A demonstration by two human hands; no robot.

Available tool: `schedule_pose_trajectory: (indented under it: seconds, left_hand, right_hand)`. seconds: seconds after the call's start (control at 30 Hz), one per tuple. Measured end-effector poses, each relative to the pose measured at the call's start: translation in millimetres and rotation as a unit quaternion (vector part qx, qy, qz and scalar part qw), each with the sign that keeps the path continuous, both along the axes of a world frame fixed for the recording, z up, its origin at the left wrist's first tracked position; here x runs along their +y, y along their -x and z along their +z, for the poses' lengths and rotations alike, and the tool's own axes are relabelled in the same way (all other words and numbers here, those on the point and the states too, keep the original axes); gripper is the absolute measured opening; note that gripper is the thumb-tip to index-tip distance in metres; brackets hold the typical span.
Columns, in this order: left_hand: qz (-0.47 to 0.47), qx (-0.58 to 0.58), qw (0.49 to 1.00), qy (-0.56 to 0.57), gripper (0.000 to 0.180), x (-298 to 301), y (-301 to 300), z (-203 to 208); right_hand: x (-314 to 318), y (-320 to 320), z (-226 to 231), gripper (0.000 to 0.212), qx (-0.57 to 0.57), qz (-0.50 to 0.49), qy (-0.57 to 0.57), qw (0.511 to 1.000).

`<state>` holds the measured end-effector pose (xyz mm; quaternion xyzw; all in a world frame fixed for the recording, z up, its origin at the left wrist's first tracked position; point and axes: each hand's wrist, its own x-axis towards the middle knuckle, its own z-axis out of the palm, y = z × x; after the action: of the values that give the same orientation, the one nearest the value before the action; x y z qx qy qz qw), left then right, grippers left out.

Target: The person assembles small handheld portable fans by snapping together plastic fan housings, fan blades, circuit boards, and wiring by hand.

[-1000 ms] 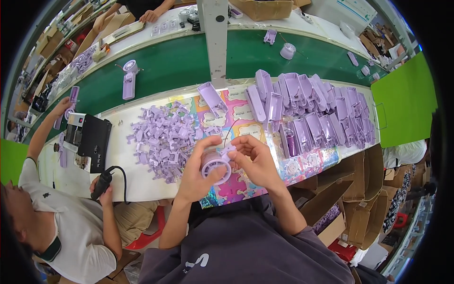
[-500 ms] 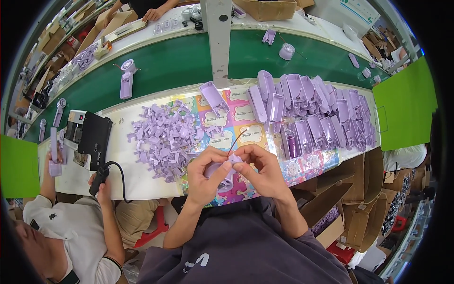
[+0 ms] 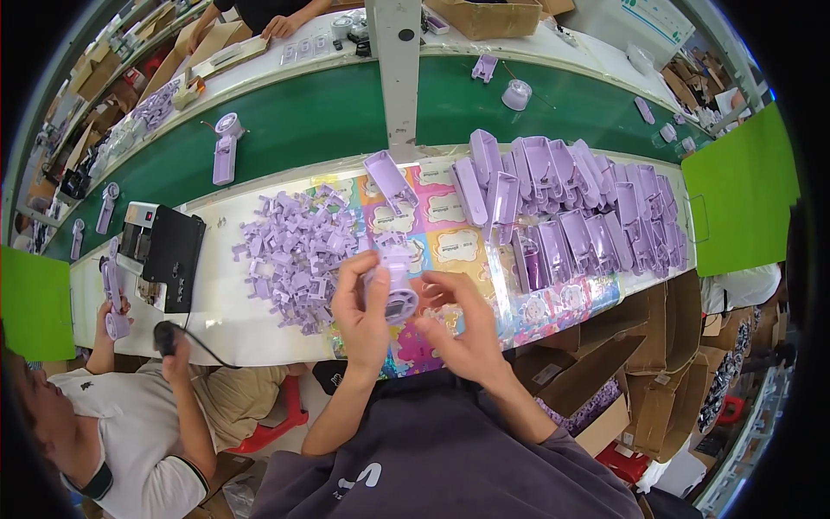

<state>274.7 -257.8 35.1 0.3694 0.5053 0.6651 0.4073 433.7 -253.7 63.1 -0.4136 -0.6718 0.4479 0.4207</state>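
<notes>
My left hand grips a lavender round plastic housing, thumb in front and fingers round its side. The round slotted end of the housing is turned toward me, and a smaller lavender piece sits at its far end. Close by on the right, my right hand has its fingers bent and apart, with nothing visible in them. To the left of my hands lies a heap of small lavender brackets. One long hollow lavender shell lies beyond my hands on the colourful printed sheet.
Rows of lavender shells stand at the right. Beyond the table runs a green conveyor with scattered parts; a post rises before it. At left, a co-worker holds a corded tool beside a black machine. Cardboard boxes stand lower right.
The housing has been raised and turned in my left hand; its dark wire no longer shows. My right hand has let go and moved slightly right. The co-worker's tool and part have shifted.
</notes>
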Motion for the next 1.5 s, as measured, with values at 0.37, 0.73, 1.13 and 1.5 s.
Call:
schedule_pose_trajectory:
  seconds: [0.37,0.73,1.13,1.5]
  left_hand:
    - [-0.121,0.204,0.969,-0.065,0.018,27,15,18]
    - [-0.066,0.59,0.798,-0.103,0.025,108,48,26]
    - [-0.166,0.741,0.622,-0.19,0.053,161,51,17]
    - [-0.393,0.565,0.725,-0.028,0.056,82,54,82]
  right_hand:
    - [11,-21,-73,0.058,-0.046,-0.14,-0.022,0.989]
    - [12,-19,-85,0.064,-0.024,-0.171,-0.083,0.981]
    - [13,-25,-85,0.073,-0.064,-0.129,-0.117,0.983]
    - [33,-47,-11,0.076,-0.11,-0.155,-0.183,0.965]
